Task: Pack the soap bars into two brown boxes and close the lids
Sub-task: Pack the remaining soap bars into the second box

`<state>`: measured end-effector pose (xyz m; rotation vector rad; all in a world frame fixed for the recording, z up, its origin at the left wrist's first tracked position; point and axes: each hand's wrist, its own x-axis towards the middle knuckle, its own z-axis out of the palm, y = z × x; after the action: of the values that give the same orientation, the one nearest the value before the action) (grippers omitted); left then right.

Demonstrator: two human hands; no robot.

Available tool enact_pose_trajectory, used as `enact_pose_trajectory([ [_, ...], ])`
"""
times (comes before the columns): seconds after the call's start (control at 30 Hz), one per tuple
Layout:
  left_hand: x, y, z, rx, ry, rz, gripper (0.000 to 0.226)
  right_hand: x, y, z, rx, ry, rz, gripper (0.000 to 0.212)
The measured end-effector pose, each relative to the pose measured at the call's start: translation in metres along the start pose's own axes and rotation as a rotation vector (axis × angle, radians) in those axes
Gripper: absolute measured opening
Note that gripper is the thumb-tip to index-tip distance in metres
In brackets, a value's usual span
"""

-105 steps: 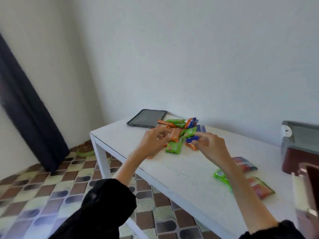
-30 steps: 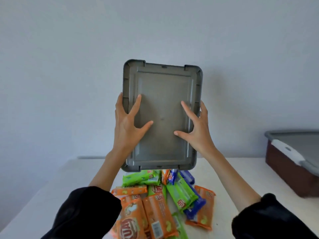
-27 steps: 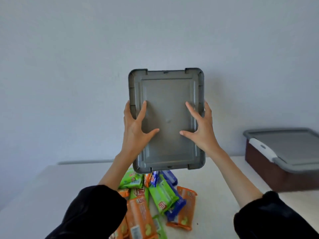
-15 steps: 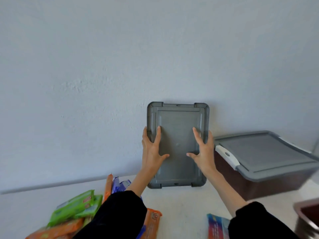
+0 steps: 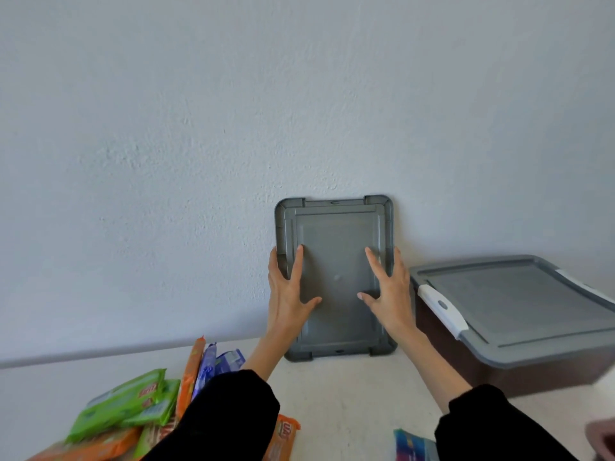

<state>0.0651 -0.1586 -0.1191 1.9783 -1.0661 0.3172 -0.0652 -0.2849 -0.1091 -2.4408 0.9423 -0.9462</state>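
A loose grey lid (image 5: pixel 336 234) stands upright on the table, its back against the wall. My left hand (image 5: pixel 288 294) holds its left edge and my right hand (image 5: pixel 389 291) holds its right edge, thumbs and forefingers spread on its face. A brown box (image 5: pixel 466 371) with its own grey lid (image 5: pixel 519 301) on and a white latch (image 5: pixel 442 307) sits just right of it. The rim of a second brown box (image 5: pixel 602 437) shows at the bottom right corner. Wrapped soap bars (image 5: pixel 133 400), green, orange and blue, lie piled at the bottom left, partly hidden by my left sleeve.
The white table (image 5: pixel 349 394) ends at a plain wall (image 5: pixel 233 128) directly behind the lid. A multicoloured packet (image 5: pixel 412 444) lies near my right sleeve at the bottom edge. An orange packet (image 5: pixel 283 437) pokes out beside my left sleeve.
Both hands lowered the grey lid from mid-air down to the table and set it upright against the wall. My view swung right, bringing the closed brown box nearer.
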Motion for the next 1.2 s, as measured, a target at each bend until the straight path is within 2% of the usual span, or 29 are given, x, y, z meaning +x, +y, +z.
enact_pose_trajectory([
  [0.23,-0.01,-0.007,-0.011,0.041,-0.041,0.015,0.108,-0.013,0.008,-0.007,0.046,-0.011,0.001,0.084],
  [0.3,-0.018,-0.006,-0.022,0.038,-0.022,0.004,0.099,-0.022,0.008,-0.013,0.102,0.001,0.006,0.08],
  [0.37,-0.031,-0.005,-0.034,0.056,-0.016,0.002,0.077,-0.034,0.007,-0.02,0.135,-0.035,0.0,0.077],
  [0.43,-0.051,-0.003,-0.046,0.085,-0.107,-0.002,0.057,-0.051,0.005,-0.027,0.161,-0.104,-0.001,0.073],
  [0.5,-0.079,-0.003,-0.054,0.121,-0.271,-0.055,0.051,-0.073,0.002,-0.034,0.166,-0.203,0.01,0.068],
  [0.63,-0.134,-0.005,-0.061,0.262,-0.489,-0.232,0.058,-0.129,0.001,-0.035,0.123,-0.361,0.055,0.058],
  [0.8,-0.16,0.004,-0.057,0.729,-0.604,-0.209,0.067,-0.187,-0.003,-0.036,-0.042,-0.473,0.216,0.057],
  [0.93,-0.168,0.015,-0.058,0.879,-0.681,-0.217,0.064,-0.216,-0.005,-0.037,-0.15,-0.547,0.288,0.06],
  [1.1,-0.195,0.03,-0.063,0.748,-0.652,-0.152,0.045,-0.237,-0.01,-0.052,-0.113,-0.558,0.261,0.059],
  [1.2,-0.204,0.036,-0.066,0.672,-0.674,-0.117,0.046,-0.241,-0.01,-0.062,-0.1,-0.602,0.245,0.059],
])
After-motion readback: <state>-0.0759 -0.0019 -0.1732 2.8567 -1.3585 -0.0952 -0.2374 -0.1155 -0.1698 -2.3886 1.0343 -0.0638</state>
